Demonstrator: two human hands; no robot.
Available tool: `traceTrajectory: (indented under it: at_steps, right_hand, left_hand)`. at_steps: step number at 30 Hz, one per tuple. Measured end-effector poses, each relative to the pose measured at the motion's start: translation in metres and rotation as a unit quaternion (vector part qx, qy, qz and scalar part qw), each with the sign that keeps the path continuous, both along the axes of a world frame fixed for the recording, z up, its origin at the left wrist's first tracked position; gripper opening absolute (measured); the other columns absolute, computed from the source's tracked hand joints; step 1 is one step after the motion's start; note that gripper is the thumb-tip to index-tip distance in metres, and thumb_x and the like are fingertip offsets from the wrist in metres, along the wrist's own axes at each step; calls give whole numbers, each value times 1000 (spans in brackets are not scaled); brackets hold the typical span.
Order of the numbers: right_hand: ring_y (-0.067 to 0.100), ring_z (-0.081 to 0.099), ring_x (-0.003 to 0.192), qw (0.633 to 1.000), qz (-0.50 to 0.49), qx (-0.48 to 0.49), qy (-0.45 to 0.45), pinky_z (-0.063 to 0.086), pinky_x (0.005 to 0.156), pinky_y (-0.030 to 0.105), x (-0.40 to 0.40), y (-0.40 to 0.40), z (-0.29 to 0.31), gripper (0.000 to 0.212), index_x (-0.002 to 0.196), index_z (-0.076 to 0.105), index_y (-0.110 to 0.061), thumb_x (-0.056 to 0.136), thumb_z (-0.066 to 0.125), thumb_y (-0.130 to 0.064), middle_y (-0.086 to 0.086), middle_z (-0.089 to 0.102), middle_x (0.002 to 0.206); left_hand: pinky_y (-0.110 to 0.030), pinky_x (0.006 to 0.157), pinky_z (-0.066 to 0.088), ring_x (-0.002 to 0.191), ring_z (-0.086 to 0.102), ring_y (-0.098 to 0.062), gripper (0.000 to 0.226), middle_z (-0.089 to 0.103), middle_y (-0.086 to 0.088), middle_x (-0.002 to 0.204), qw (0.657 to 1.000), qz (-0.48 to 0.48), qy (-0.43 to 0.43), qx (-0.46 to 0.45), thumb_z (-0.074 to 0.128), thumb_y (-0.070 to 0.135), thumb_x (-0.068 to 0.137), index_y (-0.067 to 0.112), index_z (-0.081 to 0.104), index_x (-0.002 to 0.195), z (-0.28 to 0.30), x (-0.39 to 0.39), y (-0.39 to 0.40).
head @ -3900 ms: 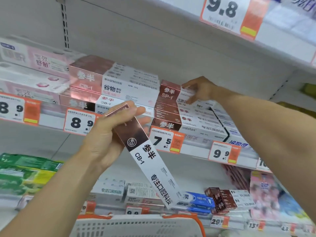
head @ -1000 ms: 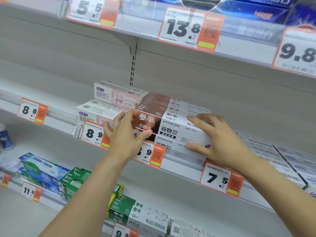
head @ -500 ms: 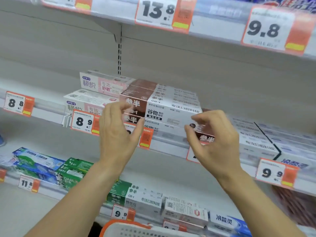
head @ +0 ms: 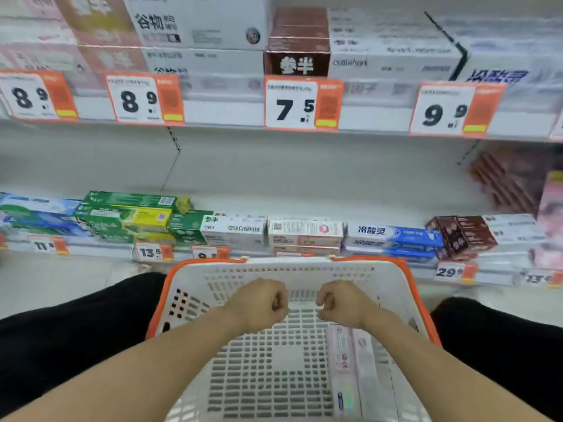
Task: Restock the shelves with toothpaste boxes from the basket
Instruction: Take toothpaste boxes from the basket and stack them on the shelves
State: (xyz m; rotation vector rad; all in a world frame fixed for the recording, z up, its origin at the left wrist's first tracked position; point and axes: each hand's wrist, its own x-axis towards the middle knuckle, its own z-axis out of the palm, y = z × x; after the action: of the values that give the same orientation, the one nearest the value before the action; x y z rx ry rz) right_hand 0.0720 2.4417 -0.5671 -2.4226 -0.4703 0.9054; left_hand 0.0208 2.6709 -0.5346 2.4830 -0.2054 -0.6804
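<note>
Head view, hands over basket. Left hand (head: 259, 303) and right hand (head: 342, 304) hang side by side inside the basket (head: 419, 296), each loosely fisted, fingers curled in, holding nothing; a narrow gap lies between the knuckles. Neither touches a box yet.

Step in hand (judged): fetch the next toothpaste box for the shelf. The only stock visible in the basket is a pair of pale pink-and-white toothpaste boxes (head: 350, 370), lying flat and lengthwise on the perforated floor, just below and slightly outboard of the right hand, against the right wall. Whether there are exactly two is hard to tell; the frame is soft.

To do it well: uncurl the right hand first, drop it toward the boxes, and pinch one box across its narrow width near mid-length, so it lifts level and doesn't lever against its neighbour. Take one at a time. Left hand is free to steady the rim if the basket shifts (it appears to sit between the person's knees).

Containers: basket otherwise shows bare mesh ahead of and below the left hand, so it looks nearly spent. Upper shelf (head: 225, 114), well above both hands, carries stacked boxes behind tags reading 8.9, 8.9, 7.5, 9.9; lower shelf, just beyond the basket's far rim, carries green, white, blue and brown boxes.
</note>
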Motion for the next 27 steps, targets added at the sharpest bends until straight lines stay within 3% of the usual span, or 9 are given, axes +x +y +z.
traceTrajectory:
  at_steps: [4,6,8,10,13,15,19,23,27]
  right_hand:
    - [21,55,114,994,-18,-105,30,46,94,29,-13,-25,-38,51,123,60,-19,79,82,-32,5,53,126]
    - [26,40,133,985,-3,-166,38,43,104,36,-23,-36,-56,77,145,42,-22,79,82,-32,6,35,146]
    - [30,35,139,976,14,-213,44,41,108,41,-35,-44,-70,99,156,21,-21,79,82,-31,8,30,152]
    - [31,42,135,972,5,-232,41,38,108,40,-45,-50,-83,105,156,15,-15,76,81,-29,10,39,148]
    - [30,49,127,972,-12,-233,31,40,106,39,-47,-54,-93,93,152,24,-13,76,78,-18,9,52,137]
    - [28,58,118,975,-44,-211,53,49,100,37,-39,-54,-92,82,148,35,-17,77,75,-13,8,60,129]
    - [22,68,87,973,-109,-167,115,58,74,30,-20,-51,-85,54,124,58,-18,75,80,-12,11,69,111]
    - [20,72,89,961,-73,-236,123,58,80,30,-32,-52,-75,44,116,64,-13,76,83,-16,3,61,91]
    - [13,64,67,948,-88,-264,152,49,52,22,-45,-48,-65,32,95,63,-16,72,84,-23,-1,61,78]
  left_hand:
    - [-34,80,51,81,56,-18,32,59,-1,96,985,61,164,-1,72,37,90,16,56,108,-65,-15,-36]
    - [-33,91,49,103,59,-22,57,59,-5,122,976,67,206,5,74,40,86,15,48,131,-97,-25,-61]
    - [-31,104,43,126,53,-23,79,49,-5,143,979,71,193,-7,76,39,83,16,35,147,-120,-34,-86]
    - [-28,109,36,136,43,-22,91,34,-4,154,979,78,178,-62,79,35,82,19,26,153,-134,-38,-105]
    - [-31,113,29,144,32,-21,99,21,0,159,979,70,169,-93,81,28,81,23,17,157,-149,-37,-118]
    - [-32,111,32,143,33,-23,96,25,-1,156,977,64,183,-90,82,28,80,19,22,155,-155,-36,-122]
    - [-35,96,45,120,51,-25,66,48,-8,135,974,67,203,-72,81,40,80,12,44,127,-159,-27,-127]
    - [-28,71,41,83,52,-16,45,58,-3,99,972,89,206,-76,82,36,80,19,45,99,-150,-25,-125]
    - [-27,81,51,87,58,-12,58,57,4,97,927,181,296,-142,90,32,71,16,56,116,-143,-35,-129]
